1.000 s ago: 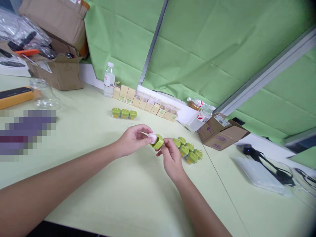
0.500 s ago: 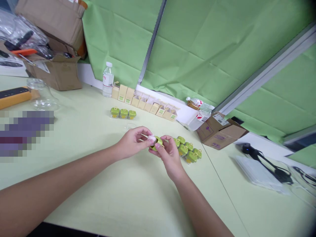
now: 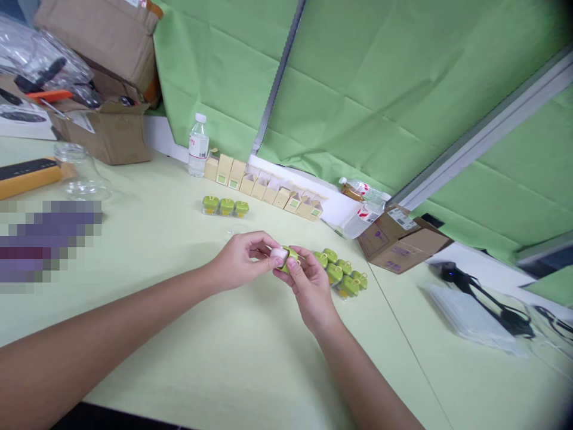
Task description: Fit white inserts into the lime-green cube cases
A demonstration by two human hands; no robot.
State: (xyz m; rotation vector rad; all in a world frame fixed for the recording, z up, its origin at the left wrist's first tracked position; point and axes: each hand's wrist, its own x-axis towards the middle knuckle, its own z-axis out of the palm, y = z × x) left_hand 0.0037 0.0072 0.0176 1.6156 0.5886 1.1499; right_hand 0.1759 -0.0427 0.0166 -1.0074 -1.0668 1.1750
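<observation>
Over the middle of the table my left hand (image 3: 244, 258) pinches a small white rounded piece (image 3: 279, 253) between thumb and fingers. The piece sits at the mouth of a hollow green lid (image 3: 292, 255), partly inside it. My right hand (image 3: 308, 280) grips that lid from the right, thumb on top. Just beyond my right hand stands a cluster of several small clear containers with green lids (image 3: 334, 273). Another three green-lidded containers (image 3: 226, 206) stand in a row farther back. Behind my left hand lies a small clear empty-looking container (image 3: 239, 229), hard to make out.
A row of small beige cartons (image 3: 264, 186), some with raised flaps, lines the back edge beside an upright water bottle (image 3: 198, 146). Bottles (image 3: 362, 220) lie near a cardboard box (image 3: 400, 239) at right. A clear jar (image 3: 85, 176) and an open box (image 3: 111, 134) are left.
The white piece has gone a little farther into the green lid, and the lid has turned slightly in my right hand. The view has shifted a little.
</observation>
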